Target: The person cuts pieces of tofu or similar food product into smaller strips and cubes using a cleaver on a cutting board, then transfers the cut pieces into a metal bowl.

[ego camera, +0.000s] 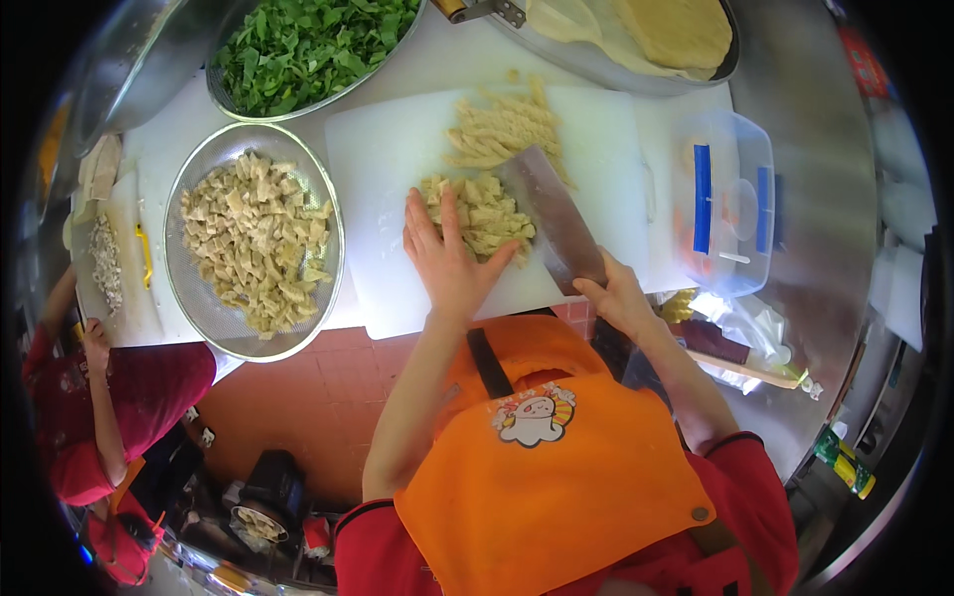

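On a white cutting board (pixel 387 246) lies a pile of pale yellow-beige cut food (pixel 488 212). My left hand (pixel 451 261) rests against the near left side of this pile, fingers spread. A wide-bladed cleaver (pixel 555 216) is in my right hand (pixel 615 294), gripped at its near end, where the fingers hide the handle. Its blade lies along the pile's right side. Farther up the board are long strips of similar food (pixel 510 130). Left of the board, a round metal mesh strainer (pixel 335 246) holds small beige cubes (pixel 250 238).
Chopped green leaves (pixel 313 52) fill another strainer at the back. A round pan (pixel 596 71) with flat yellowish sheets stands back right. A clear plastic box (pixel 756 201) with blue clips sits right of the board. At left, a co-worker's hand (pixel 95 346) is beside another board with chopped bits (pixel 106 264).
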Motion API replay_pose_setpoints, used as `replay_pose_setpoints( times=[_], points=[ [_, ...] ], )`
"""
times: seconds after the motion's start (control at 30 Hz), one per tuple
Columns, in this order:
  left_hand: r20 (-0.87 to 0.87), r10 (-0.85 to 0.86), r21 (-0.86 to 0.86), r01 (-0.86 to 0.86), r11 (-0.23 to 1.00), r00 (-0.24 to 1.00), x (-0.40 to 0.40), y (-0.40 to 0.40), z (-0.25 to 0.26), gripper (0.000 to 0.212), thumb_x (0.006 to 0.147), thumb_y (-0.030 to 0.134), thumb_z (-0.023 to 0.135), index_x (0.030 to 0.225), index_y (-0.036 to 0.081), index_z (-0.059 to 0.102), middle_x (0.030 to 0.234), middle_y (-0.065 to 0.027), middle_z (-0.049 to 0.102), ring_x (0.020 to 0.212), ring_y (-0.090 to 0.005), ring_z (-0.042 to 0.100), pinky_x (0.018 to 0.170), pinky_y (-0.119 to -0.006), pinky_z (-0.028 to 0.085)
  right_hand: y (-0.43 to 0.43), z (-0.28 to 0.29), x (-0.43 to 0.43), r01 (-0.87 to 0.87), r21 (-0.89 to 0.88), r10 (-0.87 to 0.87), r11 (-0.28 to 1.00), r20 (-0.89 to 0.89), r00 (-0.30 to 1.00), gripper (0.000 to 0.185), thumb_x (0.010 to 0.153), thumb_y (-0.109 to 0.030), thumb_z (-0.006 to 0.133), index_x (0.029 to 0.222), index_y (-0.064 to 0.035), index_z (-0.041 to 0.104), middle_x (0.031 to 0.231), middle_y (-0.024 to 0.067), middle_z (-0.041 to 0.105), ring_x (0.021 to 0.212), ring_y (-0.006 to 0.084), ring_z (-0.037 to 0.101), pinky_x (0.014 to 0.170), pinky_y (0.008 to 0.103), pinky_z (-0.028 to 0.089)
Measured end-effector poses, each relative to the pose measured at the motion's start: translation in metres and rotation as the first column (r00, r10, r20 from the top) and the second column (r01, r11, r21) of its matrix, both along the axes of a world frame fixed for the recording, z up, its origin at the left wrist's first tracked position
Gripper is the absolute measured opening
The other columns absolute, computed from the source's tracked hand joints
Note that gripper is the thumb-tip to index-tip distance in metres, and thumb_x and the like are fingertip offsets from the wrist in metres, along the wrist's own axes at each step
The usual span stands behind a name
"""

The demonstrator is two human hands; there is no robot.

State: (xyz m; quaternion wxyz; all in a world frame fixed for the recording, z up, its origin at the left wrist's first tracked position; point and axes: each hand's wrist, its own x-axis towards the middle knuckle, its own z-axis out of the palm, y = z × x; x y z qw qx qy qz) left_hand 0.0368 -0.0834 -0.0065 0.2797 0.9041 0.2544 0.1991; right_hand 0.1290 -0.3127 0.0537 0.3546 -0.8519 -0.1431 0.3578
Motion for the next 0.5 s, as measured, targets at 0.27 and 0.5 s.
replay_pose_setpoints(
  times=[0.27, 0.5],
  points=[
    [0.133, 0.096, -0.056, -0.089, 0.994, 0.986, 0.043, -0.024, -0.008, 0.086, 0.07, 0.039, 0.085, 0.144, 0.012, 0.051, 0.152, -0.0233, 0.037, 0.133, -0.0425, 0.041, 0.104, -0.05, 0.035, 0.025, -0.001, 0.011, 0.099, 0.088, -0.074, 0.991, -0.251, 0.965, 0.05, 0.09, -0.006, 0.067, 0.138, -0.0023, 0.051, 0.093, 0.0092, 0.068, 0.076, 0.0151, 0.06, 0.07, 0.0306, 0.051],
    [0.354, 0.198, -0.235, -0.118, 0.965, 0.914, 0.066, -0.041, -0.009, 0.055, 0.073, 0.016, 0.079, 0.126, 0.009, 0.065, 0.148, -0.02, 0.045, 0.129, -0.042, 0.045, 0.106, -0.052, 0.038, 0.032, -0.005, 0.004, 0.225, 0.063, -0.18, 0.972, -0.409, 0.895, 0.044, 0.09, -0.006, 0.067, 0.132, -0.0019, 0.055, 0.083, 0.0017, 0.061, 0.061, 0.0075, 0.052, 0.055, 0.0251, 0.043]
  ],
)
